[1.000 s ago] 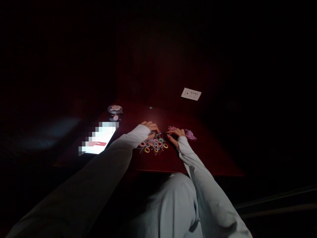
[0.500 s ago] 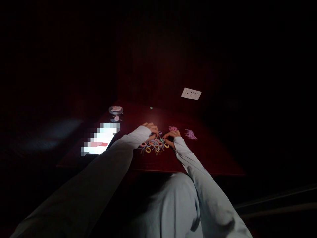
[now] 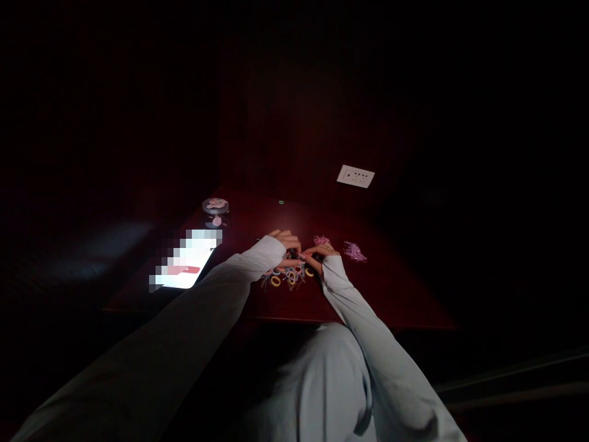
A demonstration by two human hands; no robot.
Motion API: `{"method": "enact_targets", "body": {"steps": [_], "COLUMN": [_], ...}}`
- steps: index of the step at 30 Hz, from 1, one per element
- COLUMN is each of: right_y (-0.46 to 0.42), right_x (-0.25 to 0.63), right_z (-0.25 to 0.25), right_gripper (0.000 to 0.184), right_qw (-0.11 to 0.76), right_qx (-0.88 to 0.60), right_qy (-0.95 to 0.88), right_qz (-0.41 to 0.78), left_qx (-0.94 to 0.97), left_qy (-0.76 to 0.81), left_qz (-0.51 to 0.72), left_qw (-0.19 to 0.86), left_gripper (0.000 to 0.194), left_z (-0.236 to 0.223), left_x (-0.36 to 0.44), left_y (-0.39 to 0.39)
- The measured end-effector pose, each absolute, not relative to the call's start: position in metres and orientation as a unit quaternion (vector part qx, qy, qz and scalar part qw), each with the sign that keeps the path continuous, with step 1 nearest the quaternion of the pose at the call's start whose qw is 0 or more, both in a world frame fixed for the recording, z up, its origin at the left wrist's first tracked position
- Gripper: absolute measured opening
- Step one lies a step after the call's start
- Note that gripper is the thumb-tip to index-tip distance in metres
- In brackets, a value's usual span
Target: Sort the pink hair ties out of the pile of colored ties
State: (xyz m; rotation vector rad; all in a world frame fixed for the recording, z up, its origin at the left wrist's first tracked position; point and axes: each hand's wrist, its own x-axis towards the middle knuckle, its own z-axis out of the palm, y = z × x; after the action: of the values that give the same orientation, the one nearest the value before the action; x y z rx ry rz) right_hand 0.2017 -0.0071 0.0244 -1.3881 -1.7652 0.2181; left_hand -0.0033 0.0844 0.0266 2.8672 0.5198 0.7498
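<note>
A pile of small coloured elastic hair ties point(image 3: 291, 279), with yellow, pink and bluish rings, lies near the table's front edge. Over it, my left hand point(image 3: 286, 243) is closed, its fingers bent down toward the pile. My right hand point(image 3: 318, 254) comes in from the right in a pinch, its fingertips meeting those of the left hand. Whatever lies between the fingertips is too small and dark to make out. Just behind my right hand is a small pink bunch point(image 3: 321, 240), and a purple bunch of thin strands point(image 3: 354, 251) lies farther right.
On the dark red table point(image 3: 391, 301), a bright phone-like screen point(image 3: 186, 270) lies at left, partly pixelated. Behind it stands a round clear jar point(image 3: 216, 213) with a lid. A small green ring point(image 3: 281, 202) lies at the back. A white socket plate point(image 3: 356, 176) is on the wall.
My left hand has moved slightly right, and the two hands' fingertips, apart before, now meet over the pile. The pile's nearer rings have stayed in place.
</note>
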Motion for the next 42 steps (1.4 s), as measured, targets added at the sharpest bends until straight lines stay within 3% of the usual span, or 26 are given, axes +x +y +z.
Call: {"method": "enact_targets", "body": {"steps": [12, 18, 28, 32, 37, 42], "right_y": [-0.007, -0.008, -0.010, -0.015, -0.033, -0.041], "right_x": [0.202, 0.203, 0.222, 0.271, 0.347, 0.370], "right_z": [0.022, 0.021, 0.021, 0.023, 0.022, 0.021], "right_gripper": [0.040, 0.042, 0.034, 0.046, 0.071, 0.074], "right_qw": [0.424, 0.426, 0.369, 0.409, 0.411, 0.390], "right_qx": [-0.544, -0.545, -0.542, -0.603, -0.703, -0.722], "right_qy": [-0.716, -0.711, -0.755, -0.678, -0.560, -0.554], "right_qz": [0.111, 0.125, 0.010, -0.099, -0.150, -0.142], "left_qx": [0.952, 0.950, 0.952, 0.949, 0.939, 0.939], "left_qy": [0.185, 0.193, 0.195, 0.197, 0.221, 0.216], "left_qz": [0.232, 0.234, 0.230, 0.243, 0.261, 0.264], "left_qw": [0.071, 0.071, 0.054, 0.038, 0.029, 0.029], "left_gripper": [0.023, 0.027, 0.023, 0.027, 0.025, 0.024], "left_z": [0.024, 0.025, 0.028, 0.030, 0.033, 0.030], "left_x": [-0.003, -0.005, -0.007, -0.010, -0.011, -0.011], "left_y": [0.091, 0.093, 0.090, 0.087, 0.085, 0.088]}}
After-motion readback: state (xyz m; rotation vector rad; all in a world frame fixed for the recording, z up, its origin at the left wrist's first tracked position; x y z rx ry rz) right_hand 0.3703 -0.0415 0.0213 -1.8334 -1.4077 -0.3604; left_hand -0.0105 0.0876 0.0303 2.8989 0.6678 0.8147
